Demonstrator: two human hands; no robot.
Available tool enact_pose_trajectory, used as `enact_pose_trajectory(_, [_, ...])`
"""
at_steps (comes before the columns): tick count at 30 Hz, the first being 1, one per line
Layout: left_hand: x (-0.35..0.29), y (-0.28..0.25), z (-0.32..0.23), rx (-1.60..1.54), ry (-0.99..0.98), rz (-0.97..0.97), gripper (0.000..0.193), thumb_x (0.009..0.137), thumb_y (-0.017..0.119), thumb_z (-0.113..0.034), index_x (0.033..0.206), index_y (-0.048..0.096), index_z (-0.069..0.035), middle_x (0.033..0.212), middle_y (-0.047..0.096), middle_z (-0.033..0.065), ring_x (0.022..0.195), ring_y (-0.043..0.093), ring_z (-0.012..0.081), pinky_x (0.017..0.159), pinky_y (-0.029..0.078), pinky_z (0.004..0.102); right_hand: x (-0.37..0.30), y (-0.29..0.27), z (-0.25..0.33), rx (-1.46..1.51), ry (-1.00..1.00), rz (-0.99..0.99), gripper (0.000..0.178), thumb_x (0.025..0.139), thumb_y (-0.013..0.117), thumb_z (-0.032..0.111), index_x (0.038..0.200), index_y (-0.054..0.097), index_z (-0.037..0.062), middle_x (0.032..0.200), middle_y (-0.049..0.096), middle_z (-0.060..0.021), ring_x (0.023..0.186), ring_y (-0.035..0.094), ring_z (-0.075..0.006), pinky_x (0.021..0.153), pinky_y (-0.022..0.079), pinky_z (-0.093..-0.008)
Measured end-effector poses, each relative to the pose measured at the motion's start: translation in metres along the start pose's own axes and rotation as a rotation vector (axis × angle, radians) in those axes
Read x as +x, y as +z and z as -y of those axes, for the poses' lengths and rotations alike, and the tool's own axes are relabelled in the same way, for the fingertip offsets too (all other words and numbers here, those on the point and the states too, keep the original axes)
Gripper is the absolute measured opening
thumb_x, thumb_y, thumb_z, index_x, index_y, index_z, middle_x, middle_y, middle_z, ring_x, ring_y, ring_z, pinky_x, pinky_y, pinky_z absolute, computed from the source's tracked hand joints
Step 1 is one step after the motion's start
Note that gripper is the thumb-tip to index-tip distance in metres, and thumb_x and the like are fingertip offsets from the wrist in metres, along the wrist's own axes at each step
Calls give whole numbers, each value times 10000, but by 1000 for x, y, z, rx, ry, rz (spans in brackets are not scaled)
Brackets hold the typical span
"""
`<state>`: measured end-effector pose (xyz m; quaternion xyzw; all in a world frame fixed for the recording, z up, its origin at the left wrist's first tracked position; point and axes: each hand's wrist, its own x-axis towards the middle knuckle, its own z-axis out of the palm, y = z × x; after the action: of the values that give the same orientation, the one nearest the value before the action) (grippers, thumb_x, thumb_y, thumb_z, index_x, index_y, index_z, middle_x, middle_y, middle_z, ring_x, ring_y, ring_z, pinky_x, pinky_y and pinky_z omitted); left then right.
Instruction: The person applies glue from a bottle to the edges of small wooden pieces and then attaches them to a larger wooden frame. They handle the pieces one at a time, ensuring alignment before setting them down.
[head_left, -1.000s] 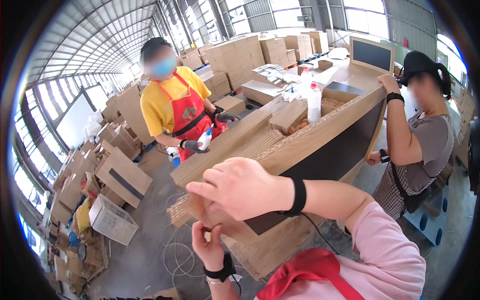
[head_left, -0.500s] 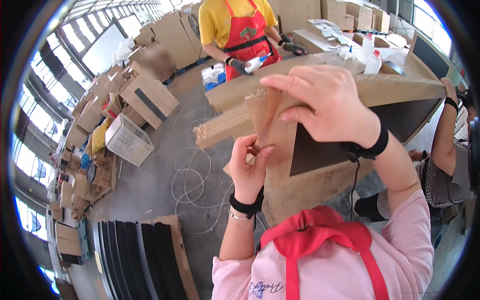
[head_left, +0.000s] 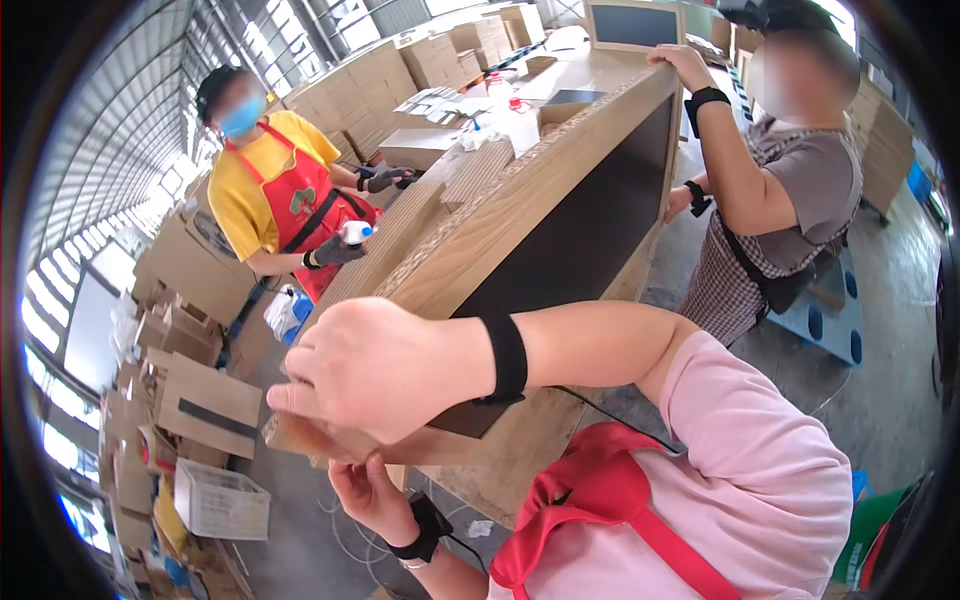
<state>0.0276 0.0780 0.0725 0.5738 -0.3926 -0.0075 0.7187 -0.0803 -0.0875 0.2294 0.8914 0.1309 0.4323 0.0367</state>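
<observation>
A wood-grain panel [head_left: 545, 190] with a dark inset stands tilted on its edge, its rough top edge running away from me. At its near left end is a brown strip [head_left: 300, 436] that looks like tape. Over this strip my right hand [head_left: 385, 365] lies with its fingers bent and pressed together, hiding part of the panel's corner. Just below, my left hand [head_left: 372, 500] pinches the strip's lower side between thumb and fingers. The panel's far end is held by a co-worker's hand [head_left: 685, 68].
Across the table, a person in a red apron [head_left: 300, 200] holds a white bottle [head_left: 355, 232]. Stacked boards [head_left: 400, 225] lie beside the panel. A white crate [head_left: 222, 498] and cartons [head_left: 205, 400] stand left on the floor. A cable [head_left: 615, 415] runs behind my right arm.
My view has turned right and up. Both hands have come together at the panel's end; the strip, earlier stretched between them, now lies against it. My right hand's fingers have folded down.
</observation>
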Motion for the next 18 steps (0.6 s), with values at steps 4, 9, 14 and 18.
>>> enact_pose_trajectory(4, [-3,-1,-4,34,22,34,208,907,587,-20,1103,522,1,1043,572,41,927,521,114,831,424,247,-4,-2,4,-11,3,-49,205,728,607,230,857,620,71,716,605,-64,660,644,-238,496,461,-356])
enact_pose_trajectory(9, [0,-12,-14,66,14,23,295,852,581,81,1134,513,24,1065,579,66,964,570,137,846,469,269,8,-10,11,4,-5,48,369,650,675,266,935,547,69,743,547,-53,693,615,-220,574,482,-322])
enact_pose_trajectory(14, [-3,-20,-20,30,8,-18,349,818,603,115,1141,526,6,1046,566,27,910,562,108,815,464,246,18,-3,28,-52,-9,-44,209,707,629,238,833,614,71,711,605,-64,673,648,-215,523,487,-329])
enact_pose_trajectory(18, [-8,-39,-21,15,29,-13,300,836,672,34,1103,540,-3,1032,576,10,906,548,94,795,455,239,22,3,42,-60,-3,-32,297,631,702,204,892,620,89,743,600,-43,689,643,-209,550,489,-326])
